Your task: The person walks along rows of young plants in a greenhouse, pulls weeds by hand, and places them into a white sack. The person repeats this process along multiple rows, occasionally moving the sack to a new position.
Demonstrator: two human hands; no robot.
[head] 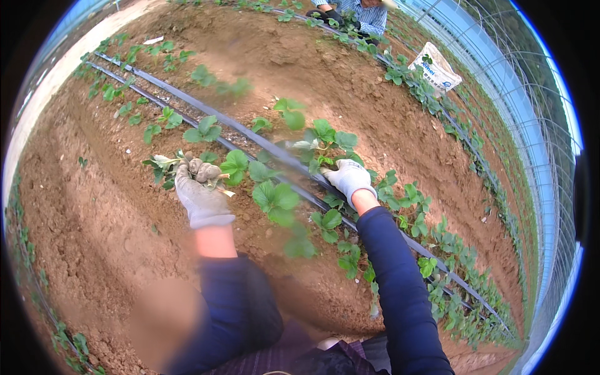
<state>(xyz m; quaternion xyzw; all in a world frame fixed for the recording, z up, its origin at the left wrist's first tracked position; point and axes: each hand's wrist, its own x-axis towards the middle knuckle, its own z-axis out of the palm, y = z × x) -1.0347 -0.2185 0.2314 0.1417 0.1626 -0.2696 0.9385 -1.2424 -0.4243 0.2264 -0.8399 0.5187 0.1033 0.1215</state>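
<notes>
My left hand (201, 187), in a soiled light glove, is closed around a small bunch of picked leaves (164, 164). Their cut stalk ends (226, 191) stick out on the right side of the fist. My right hand (349, 180), also gloved, reaches in at the base of a strawberry plant (330, 138). Its fingertips are partly hidden among stems, so I cannot tell whether they grip one. One leaf of that plant (307, 144) shows a pale underside. Between my hands grows another strawberry plant (276, 199) with broad green leaves.
Two dark drip hoses (262, 143) run diagonally along the raised soil bed. A white sack (436, 70) bearing print stands at the upper right. Near it a person in a checked shirt (372, 18) works low in another row. A netted, metal-framed wall (539, 117) curves along the right.
</notes>
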